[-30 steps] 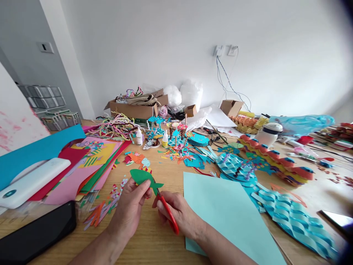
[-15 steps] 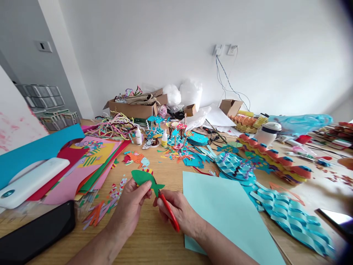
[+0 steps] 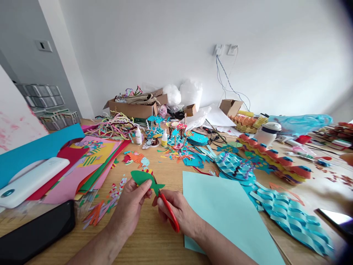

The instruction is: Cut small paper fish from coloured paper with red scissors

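The left hand point(image 3: 135, 198) pinches a green paper fish point(image 3: 139, 178) with the thumb pressed on its upper face and the fingers curled beneath, while the right hand point(image 3: 179, 211) has its fingers closed round the red handles of the scissors point(image 3: 171, 216). The fish is held above the wooden surface point(image 3: 157, 241), around the middle of its near side, its forked tail pointing right toward the scissors. The blades meet the paper by the tail (how far apart they stand, I cannot tell). Beneath the right forearm, a pale turquoise sheet point(image 3: 220, 209) stretches toward the near edge, and a woven blue paper piece point(image 3: 299, 221) lies beyond it toward the near right corner. A black phone point(image 3: 38, 232) occupies the near left corner, with a white device point(image 3: 35, 182) and layered coloured sheets point(image 3: 96, 162) along the left edge behind it. Thin paper strips point(image 3: 97, 213) lie just left of the left hand. Farther back stand two small bottles, one white point(image 3: 138, 137), one yellow-labelled point(image 3: 164, 140), and by the far edge sits an open cardboard box point(image 3: 129, 109).
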{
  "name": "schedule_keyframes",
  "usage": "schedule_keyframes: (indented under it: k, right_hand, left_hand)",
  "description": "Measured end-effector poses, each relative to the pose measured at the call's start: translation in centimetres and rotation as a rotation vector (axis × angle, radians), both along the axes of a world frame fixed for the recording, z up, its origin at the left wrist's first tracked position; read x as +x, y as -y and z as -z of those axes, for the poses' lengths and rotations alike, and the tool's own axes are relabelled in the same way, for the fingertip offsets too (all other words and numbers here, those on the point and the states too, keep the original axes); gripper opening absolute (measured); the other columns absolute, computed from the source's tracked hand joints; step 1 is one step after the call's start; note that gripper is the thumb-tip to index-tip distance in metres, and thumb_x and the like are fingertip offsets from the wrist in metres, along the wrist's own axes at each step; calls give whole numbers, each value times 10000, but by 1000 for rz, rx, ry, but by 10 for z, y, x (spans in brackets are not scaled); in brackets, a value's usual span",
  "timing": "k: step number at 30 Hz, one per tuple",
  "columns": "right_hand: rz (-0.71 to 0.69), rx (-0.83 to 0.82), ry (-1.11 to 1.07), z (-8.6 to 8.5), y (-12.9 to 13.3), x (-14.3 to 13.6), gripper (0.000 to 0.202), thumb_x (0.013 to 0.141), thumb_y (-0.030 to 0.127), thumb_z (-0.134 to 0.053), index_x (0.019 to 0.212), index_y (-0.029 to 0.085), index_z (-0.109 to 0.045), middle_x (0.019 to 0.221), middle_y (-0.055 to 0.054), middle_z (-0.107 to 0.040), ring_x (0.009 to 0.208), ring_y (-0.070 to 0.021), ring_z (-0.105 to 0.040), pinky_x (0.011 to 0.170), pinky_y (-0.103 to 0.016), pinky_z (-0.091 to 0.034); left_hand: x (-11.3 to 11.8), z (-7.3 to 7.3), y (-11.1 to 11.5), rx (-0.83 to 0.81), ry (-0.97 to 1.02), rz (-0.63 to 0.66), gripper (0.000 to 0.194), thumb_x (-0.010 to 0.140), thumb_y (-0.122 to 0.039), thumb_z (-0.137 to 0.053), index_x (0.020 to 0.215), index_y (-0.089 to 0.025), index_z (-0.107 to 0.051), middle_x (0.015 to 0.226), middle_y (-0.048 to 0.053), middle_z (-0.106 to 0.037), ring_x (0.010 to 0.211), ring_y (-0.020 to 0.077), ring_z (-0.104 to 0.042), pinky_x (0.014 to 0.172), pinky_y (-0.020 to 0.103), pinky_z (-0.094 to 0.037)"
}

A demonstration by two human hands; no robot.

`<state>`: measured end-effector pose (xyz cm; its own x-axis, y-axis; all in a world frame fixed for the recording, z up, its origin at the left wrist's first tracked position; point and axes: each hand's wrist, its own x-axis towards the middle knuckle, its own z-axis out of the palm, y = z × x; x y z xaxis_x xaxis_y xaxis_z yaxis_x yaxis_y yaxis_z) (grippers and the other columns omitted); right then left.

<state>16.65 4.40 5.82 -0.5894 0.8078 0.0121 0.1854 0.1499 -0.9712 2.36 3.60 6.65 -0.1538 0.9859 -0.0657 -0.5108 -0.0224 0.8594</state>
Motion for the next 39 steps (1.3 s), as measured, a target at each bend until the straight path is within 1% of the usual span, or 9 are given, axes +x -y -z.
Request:
schedule_keyframes:
  k: [4,10,15,20,24,30,39]
  right_hand:
    - [-23,3,-3,0,-2,1,445,856,557,-373,689,158,-479,534,30,-471,474,-71,-427,440,-167,-339]
    - [-35,37,-19,1,-3,1,415,863,521,-395,666,161,-457,523,39,-448,465,-67,-403,434,-167,-328]
    - [-28,36,-27,3,-3,1,377,857,480,-437,652,163,-447,509,49,-430,449,-62,-387,417,-165,-310]
    - [-14,16,-30,0,-2,1,364,839,467,-474,641,162,-447,508,59,-390,450,-58,-363,410,-164,-293]
    - [0,13,-14,-1,-2,1,377,833,475,-478,632,157,-459,494,62,-376,438,-57,-349,402,-168,-280]
    - [5,-13,-13,1,-1,0,398,843,505,-441,693,143,-507,493,61,-388,429,-58,-344,399,-172,-279]
    - [13,33,69,2,-3,1,441,848,530,-412,712,132,-545,477,66,-357,450,-59,-295,426,-193,-225]
  left_hand:
    - [0,0,1,13,-11,-5,216,606,-250,-736,661,-165,-546,551,-62,-540,492,66,-462,500,191,-416]
    - [1,-2,1,9,-25,20,213,589,-252,-735,630,-162,-547,524,-59,-533,483,70,-456,485,193,-403]
    - [2,-5,3,4,-24,45,194,585,-249,-729,627,-167,-558,535,-60,-537,482,70,-447,471,189,-397]
    - [0,-4,4,-10,-38,51,202,580,-247,-726,602,-167,-541,543,-55,-538,488,74,-449,482,200,-400]
    - [-2,-3,2,-6,-54,79,211,595,-253,-717,584,-171,-524,531,-58,-525,490,79,-452,483,203,-401]
    - [-4,-5,3,-6,-67,104,215,606,-264,-713,574,-172,-521,522,-60,-515,488,80,-450,480,199,-399]
    - [-6,-4,1,-2,-80,110,203,612,-260,-706,573,-166,-529,540,-52,-520,506,84,-452,505,207,-398]
